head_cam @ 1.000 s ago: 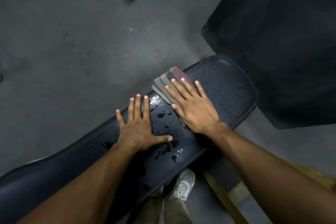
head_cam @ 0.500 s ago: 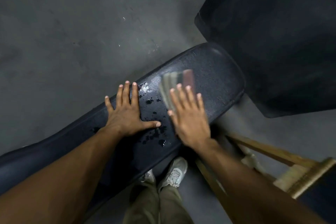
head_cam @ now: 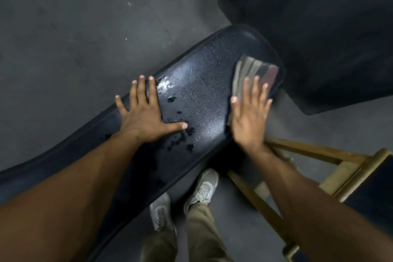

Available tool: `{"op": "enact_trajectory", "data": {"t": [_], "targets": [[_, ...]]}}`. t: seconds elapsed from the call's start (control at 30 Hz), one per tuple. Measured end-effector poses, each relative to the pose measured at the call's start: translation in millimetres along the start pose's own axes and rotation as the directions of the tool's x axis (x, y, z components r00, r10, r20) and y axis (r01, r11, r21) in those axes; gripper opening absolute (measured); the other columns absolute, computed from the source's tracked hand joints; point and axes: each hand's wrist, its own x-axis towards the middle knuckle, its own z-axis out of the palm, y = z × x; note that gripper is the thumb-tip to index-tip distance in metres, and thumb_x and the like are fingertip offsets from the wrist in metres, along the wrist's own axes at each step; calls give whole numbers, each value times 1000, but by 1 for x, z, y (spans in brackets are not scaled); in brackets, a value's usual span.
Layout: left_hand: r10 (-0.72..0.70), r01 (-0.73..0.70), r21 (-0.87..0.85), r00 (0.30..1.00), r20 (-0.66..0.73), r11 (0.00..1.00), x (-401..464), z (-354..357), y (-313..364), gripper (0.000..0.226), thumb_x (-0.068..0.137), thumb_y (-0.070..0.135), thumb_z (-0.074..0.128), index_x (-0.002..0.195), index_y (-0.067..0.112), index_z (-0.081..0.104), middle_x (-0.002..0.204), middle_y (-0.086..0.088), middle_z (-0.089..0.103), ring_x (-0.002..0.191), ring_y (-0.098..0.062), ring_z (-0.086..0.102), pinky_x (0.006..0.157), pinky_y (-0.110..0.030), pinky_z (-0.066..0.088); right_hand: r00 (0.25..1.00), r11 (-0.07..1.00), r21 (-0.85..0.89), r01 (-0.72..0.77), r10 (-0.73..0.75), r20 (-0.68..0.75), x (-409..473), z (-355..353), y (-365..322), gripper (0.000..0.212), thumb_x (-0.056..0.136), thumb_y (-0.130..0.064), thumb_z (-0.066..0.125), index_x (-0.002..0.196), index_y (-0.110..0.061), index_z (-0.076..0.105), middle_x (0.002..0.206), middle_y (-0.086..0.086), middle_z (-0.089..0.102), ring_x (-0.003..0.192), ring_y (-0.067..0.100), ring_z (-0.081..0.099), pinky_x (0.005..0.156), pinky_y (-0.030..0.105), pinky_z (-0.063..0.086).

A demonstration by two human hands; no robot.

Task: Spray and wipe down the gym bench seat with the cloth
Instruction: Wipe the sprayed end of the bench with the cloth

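The cloth (head_cam: 253, 74) lies flat near the far right edge of the seat (head_cam: 204, 83), close to its rounded end, pinned under the straight fingers of the right hand (head_cam: 249, 117), whose heel already hangs past the seat's near edge. The risk, as I judge it, is that one more stroke that way carries the cloth off the edge to the floor (head_cam: 85, 27), or that the blurred hand slides off the folded stack and leaves it behind. The left hand (head_cam: 146, 117) lies flat and spread on the seat's far edge, thumb beside dark wet droplets (head_cam: 180, 130) not yet wiped; a braced palm could slip on that film. The seat is black, pebbled vinyl, glossy where wet; the cloth is grey with a reddish strip, folded in layers. A wooden frame (head_cam: 319, 153) stands just beside the seat.
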Motion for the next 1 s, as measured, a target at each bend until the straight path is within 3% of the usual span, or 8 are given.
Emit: {"op": "enact_trajectory", "data": {"t": [0.17, 0.3, 0.47, 0.57, 0.8, 1.0], "targets": [[-4, 4, 1, 1000, 8, 1000, -3, -3, 2, 159, 43, 108, 42, 153, 22, -34, 165, -2, -34, 152, -23, -30, 119, -69, -8, 966, 968, -49, 246, -241, 98, -107, 35, -47, 64, 110, -49, 26, 169, -28, 10, 178, -2, 3, 164, 25, -4, 131, 55, 6], [5, -5, 18, 1000, 11, 1000, -5, -4, 2, 157, 47, 106, 46, 153, 21, -34, 165, -2, -34, 153, -24, -29, 118, -70, -8, 961, 962, -71, 264, -257, 98, -124, 42, -41, 63, 110, -51, 25, 168, -32, 10, 178, -6, 4, 164, 22, -2, 131, 56, 8], [27, -27, 10, 1000, -6, 1000, -6, -1, -1, 159, 45, 108, 45, 153, 22, -34, 165, -2, -34, 153, -25, -28, 118, -70, -10, 999, 995, -92, 34, -37, -31, -71, 29, -17, 65, 110, -53, 21, 169, -28, 10, 178, -4, 5, 164, 26, 0, 130, 60, 5], [33, -33, 3, 999, -16, 999, -9, -2, -1, 158, 46, 107, 46, 155, 22, -31, 166, -2, -31, 153, -24, -28, 118, -69, -11, 998, 997, -48, -59, 57, -30, -52, 24, -24, 67, 110, -54, 21, 169, -25, 7, 178, -1, 1, 164, 28, -4, 130, 59, 1], [42, -49, -69, 994, -100, 996, -41, 7, -17, 125, 75, 94, 39, 161, 21, -16, 168, 0, -26, 154, -19, -26, 123, -55, -13, 953, 952, -96, 290, -278, 117, -154, 53, -63, 67, 111, -53, 25, 169, -26, 6, 178, 0, 0, 164, 26, -6, 131, 54, 6], [-37, 28, -66, 990, -133, 997, -95, 29, -70, 119, 79, 89, 41, 161, 23, -14, 168, 0, -26, 153, -19, -27, 122, -56, -15, 913, 900, -175, 400, -373, 167, -154, 50, -51, 65, 110, -54, 28, 168, -31, 10, 177, -6, 6, 164, 24, 2, 130, 58, 12]]}}
